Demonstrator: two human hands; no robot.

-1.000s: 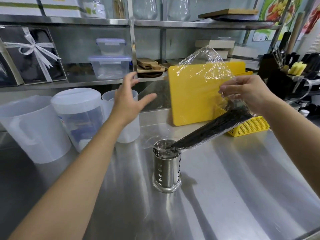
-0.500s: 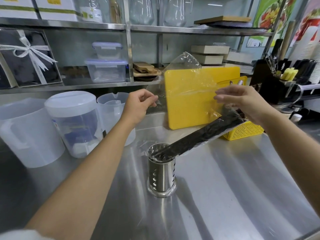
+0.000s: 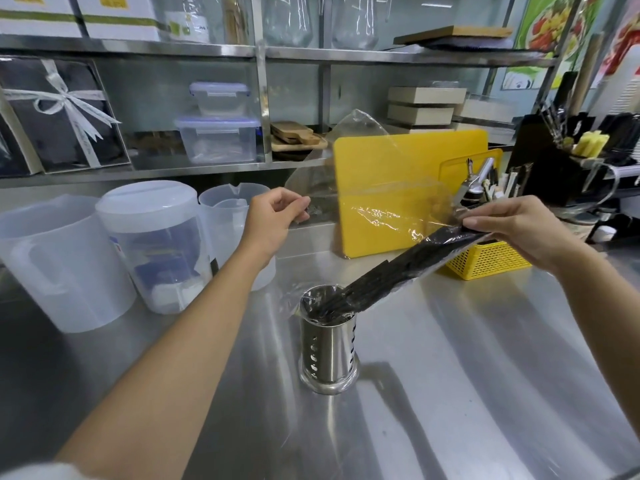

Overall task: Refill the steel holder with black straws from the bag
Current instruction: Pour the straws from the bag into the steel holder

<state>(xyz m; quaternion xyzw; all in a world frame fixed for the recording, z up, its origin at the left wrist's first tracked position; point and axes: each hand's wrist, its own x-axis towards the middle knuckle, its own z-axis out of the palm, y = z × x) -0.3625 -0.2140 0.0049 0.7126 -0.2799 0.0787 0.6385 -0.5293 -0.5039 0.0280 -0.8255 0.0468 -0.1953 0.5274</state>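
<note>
Steel shelving with boxes and lidded tubs is seen behind a brushed steel bench (image 3: 450, 393). At the far left of the bench, three translucent white plastic jugs (image 3: 152, 244) are stood side by side. Just right of them, the left hand (image 3: 273, 220) is raised, its grip pinched narrow on the loose edge of the clear, crinkled plastic bag (image 3: 377, 199). Below and between the hands, the perforated cylindrical steel holder (image 3: 327, 344) is stood upright on the bench, and the lower ends of the bundle of thin black straws (image 3: 398, 268) are already dipped into its mouth, with the film draped over the rim. Behind, a yellow plastic cutting board (image 3: 408, 157) is leaned upright, and a yellow mesh basket (image 3: 488, 261) is set beside it. At the right, the upper end of the bundle is held through the film by the right hand (image 3: 519, 226), its grip closed on bag and straws together.

The straws are judged light, fairly stiff and slippery as a loose bundle; the film is soft and slick. A hold near the top of the bundle, with the film peeled upward, is thought best.
</note>
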